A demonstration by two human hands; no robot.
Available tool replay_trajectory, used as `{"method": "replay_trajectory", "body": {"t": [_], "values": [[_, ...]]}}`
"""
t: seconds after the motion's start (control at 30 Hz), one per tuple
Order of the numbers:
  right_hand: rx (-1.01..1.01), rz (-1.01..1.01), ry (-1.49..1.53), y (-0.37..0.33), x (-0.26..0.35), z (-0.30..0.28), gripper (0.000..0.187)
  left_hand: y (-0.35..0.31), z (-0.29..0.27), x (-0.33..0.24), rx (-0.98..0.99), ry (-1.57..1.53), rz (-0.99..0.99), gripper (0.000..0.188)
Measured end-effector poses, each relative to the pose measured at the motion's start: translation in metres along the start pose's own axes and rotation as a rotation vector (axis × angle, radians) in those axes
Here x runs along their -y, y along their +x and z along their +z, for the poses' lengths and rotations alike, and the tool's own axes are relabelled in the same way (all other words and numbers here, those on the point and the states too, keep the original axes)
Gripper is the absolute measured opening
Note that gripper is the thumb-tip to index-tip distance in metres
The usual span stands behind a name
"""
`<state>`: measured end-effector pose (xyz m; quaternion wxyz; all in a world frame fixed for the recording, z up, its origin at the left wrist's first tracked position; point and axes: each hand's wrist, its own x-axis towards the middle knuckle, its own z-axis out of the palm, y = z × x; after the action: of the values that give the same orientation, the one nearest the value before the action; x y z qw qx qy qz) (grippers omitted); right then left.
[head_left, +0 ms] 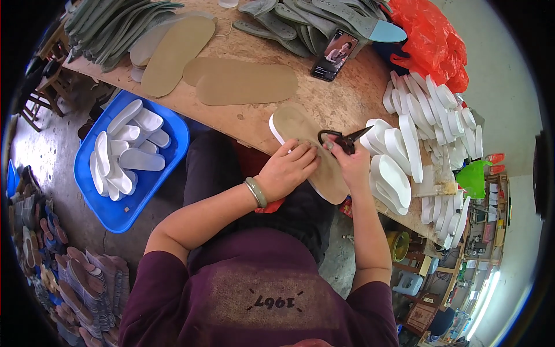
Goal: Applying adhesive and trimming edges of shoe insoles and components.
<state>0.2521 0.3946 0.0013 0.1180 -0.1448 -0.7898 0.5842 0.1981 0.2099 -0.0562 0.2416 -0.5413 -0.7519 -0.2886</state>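
A tan insole (312, 151) with a white underlayer is held at the centre of the frame, resting on the near edge of the wooden table (347, 98) and tilted from upper left to lower right. It is pressed flat by the left hand (287, 169), whose fingers are laid together on its tan face; a green bangle (255, 192) is worn on that wrist. The right hand (351, 165) is placed against the right edge of the insole and is closed around the handles of black scissors (342, 139), whose blades are pointed toward the upper right. To the right, white foam soles (404, 150) are stacked overlapping along the table. Above the insole, more tan insoles (245, 82) are laid flat, and a phone (334, 55) is leaned near grey insoles (306, 23) at the top. An orange plastic bag (430, 37) is seen at the upper right. At the left, a blue tray (173, 156) of white soles is set on the floor.
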Motion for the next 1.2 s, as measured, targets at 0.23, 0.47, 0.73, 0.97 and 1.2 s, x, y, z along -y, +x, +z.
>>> {"method": "replay_trajectory", "body": {"t": [0.23,0.47,0.73,0.97,1.2], "values": [[0.176,-0.35,-0.319,0.032,0.022,0.04,0.02,-0.003,0.005,0.001,0.023,0.085,0.036,0.034],[0.394,-0.709,-0.717,0.037,0.027,0.053,0.033,-0.018,0.017,0.001,0.027,-0.003,0.03,0.036],[-0.016,-0.639,-0.624,0.046,0.008,0.063,0.015,-0.007,0.011,0.006,-0.029,-0.07,0.03,0.03],[-0.23,-0.056,0.481,0.074,0.002,0.029,0.012,0.001,0.008,0.01,-0.022,0.002,0.061,0.034],[0.377,-0.71,-0.552,0.051,0.021,0.039,0.027,-0.009,0.008,0.01,-0.008,-0.02,0.05,0.031]]}}
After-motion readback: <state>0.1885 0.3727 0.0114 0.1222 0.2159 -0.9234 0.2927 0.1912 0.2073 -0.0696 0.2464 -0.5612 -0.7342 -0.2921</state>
